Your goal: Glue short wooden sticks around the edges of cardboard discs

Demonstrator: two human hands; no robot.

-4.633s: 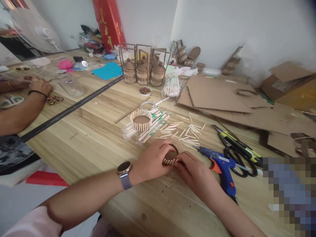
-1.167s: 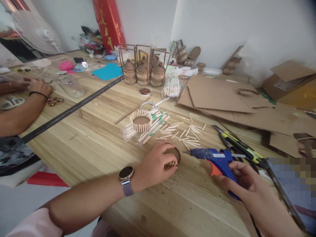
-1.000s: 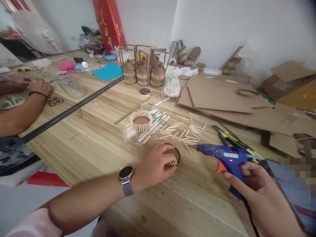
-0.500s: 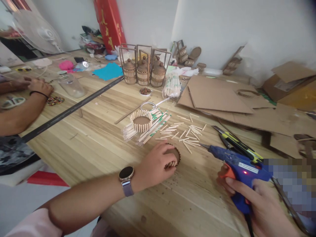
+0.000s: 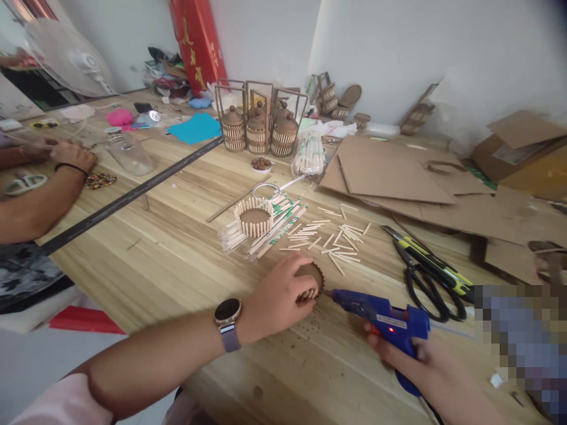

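Blue plastic glue gun [image 5: 374, 307], a red light glowing on its side, is gripped in the right hand [image 5: 420, 360] in the head view; the fingers wrap the handle, one of them at the orange trigger. Its metal nozzle points left, right at the rim of a small round brown cardboard piece edged with short wooden sticks [image 5: 315, 274], though I cannot tell whether the two touch. The left hand [image 5: 274, 304] holds that piece on the near part of the pale wooden counter [image 5: 150, 268], thumb and fingers curled narrowly round it. Its wrist wears a round-faced watch with a lilac strap [image 5: 228, 310].

Farther off, a larger ring of upright pale sticks around a brown base [image 5: 256, 227] rests on clear-wrapped sticks with green print [image 5: 283, 231]. Loose short pale wooden sticks [image 5: 349, 232] lie scattered to their right. Beside them, farther right, are a yellow-and-black utility knife [image 5: 443, 268] and black-handled scissors [image 5: 416, 289].

At the far side stand brown lidded baskets with tall handles [image 5: 259, 134], left of flat brown cardboard sheets [image 5: 394, 168]. On the far left, a co-worker's hands [image 5: 73, 156] are close together near a clear jar [image 5: 133, 156].
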